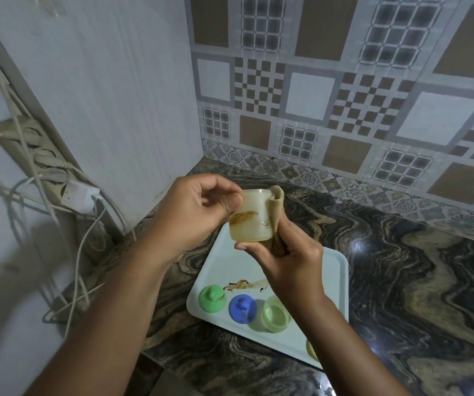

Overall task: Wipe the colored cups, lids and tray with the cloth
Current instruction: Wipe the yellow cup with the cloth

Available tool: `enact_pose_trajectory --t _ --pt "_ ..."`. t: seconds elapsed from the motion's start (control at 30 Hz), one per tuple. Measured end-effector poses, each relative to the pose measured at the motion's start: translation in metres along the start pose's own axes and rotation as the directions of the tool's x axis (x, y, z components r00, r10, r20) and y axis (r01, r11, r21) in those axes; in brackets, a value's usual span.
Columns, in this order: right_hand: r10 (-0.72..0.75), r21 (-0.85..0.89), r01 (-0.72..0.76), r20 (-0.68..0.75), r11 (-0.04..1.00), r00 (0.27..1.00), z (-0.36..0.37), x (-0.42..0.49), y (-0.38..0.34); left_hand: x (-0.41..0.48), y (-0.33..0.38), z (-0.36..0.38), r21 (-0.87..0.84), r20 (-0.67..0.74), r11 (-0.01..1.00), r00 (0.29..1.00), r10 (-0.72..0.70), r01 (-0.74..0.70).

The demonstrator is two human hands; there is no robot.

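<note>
At the far left a power strip (27, 144) with plugged-in cables hangs on the wall. My left hand (198, 212) is raised above the worktop (401, 281). Its fingers (221, 182) are curled and pinch the left side of the pale yellow cup (251, 218) near the rim. The cup is tilted in the air over the far end of the tray, with a brown smear across its wall. The tan cloth (276, 208) lies against the cup's right side, bunched in my right hand (287, 261). The fingers of that hand are closed round the cloth, and the thumb presses under the cup's base. Below, the pale tray (335, 270) rests on the worktop with a brown stain (244, 284) on its floor. In a row toward its near edge sit a green lid (212, 298), a blue lid (242, 308) and a pale green round piece (275, 313). That piece lies open side up, and I cannot tell whether it is a lid or a cup. A yellow piece (312, 350) shows partly behind my right forearm.
</note>
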State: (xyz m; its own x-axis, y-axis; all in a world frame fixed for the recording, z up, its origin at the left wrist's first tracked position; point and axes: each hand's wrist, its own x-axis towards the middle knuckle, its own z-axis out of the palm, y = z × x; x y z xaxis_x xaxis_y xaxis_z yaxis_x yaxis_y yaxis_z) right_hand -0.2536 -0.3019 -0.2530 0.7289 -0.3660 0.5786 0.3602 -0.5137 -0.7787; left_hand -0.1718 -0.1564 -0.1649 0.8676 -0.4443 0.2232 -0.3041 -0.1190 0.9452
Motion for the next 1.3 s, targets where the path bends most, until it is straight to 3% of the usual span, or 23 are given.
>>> enact_pose_trajectory --t 0.07,0.13,0.27,0.4,0.6,0.73,0.87,1.07,1.2,1.3 --pt "-0.110 -0.124 0.106 -0.026 0.987 0.994 0.004 0.000 -0.002 -0.002 0.002 0.004 0.168 -0.019 0.982 0.996 0.091 -0.087" --pt "-0.109 -0.107 0.105 -0.030 0.989 0.994 0.005 -0.001 0.000 -0.006 0.007 0.012 0.219 -0.034 0.963 0.986 0.165 -0.154" --pt "0.022 0.036 -0.020 -0.037 0.999 0.999 -0.001 -0.001 0.006 -0.006 0.007 0.006 0.057 -0.006 0.995 0.997 0.077 -0.077" --pt "-0.001 0.011 0.001 -0.009 1.000 1.000 -0.001 0.003 0.003 -0.001 0.000 -0.001 -0.017 -0.001 1.000 1.000 0.022 -0.022" --pt "-0.163 -0.141 0.159 -0.018 0.977 0.986 0.007 0.003 -0.009 -0.005 0.006 0.017 0.255 -0.064 0.949 0.976 0.208 -0.186" --pt "-0.105 -0.096 0.102 -0.030 0.990 0.994 0.000 0.006 -0.009 -0.004 0.002 0.006 0.076 -0.002 0.995 0.997 0.072 -0.071" --pt "-0.076 -0.096 0.077 0.014 0.992 0.997 -0.003 0.010 -0.006 0.001 -0.005 -0.002 -0.045 0.019 0.998 0.999 0.036 -0.035" --pt "-0.164 -0.295 0.164 0.027 0.941 0.986 0.008 0.008 -0.009 0.002 -0.008 0.011 0.163 -0.071 0.979 0.989 0.133 -0.120" --pt "-0.099 -0.193 0.087 -0.052 0.977 0.994 0.000 0.009 -0.011 0.000 -0.008 0.005 0.024 -0.042 0.997 0.996 0.077 -0.076" --pt "-0.017 -0.055 0.016 -0.025 0.998 1.000 -0.004 0.009 -0.011 0.005 -0.010 -0.006 -0.022 0.026 0.998 0.998 0.056 -0.055"
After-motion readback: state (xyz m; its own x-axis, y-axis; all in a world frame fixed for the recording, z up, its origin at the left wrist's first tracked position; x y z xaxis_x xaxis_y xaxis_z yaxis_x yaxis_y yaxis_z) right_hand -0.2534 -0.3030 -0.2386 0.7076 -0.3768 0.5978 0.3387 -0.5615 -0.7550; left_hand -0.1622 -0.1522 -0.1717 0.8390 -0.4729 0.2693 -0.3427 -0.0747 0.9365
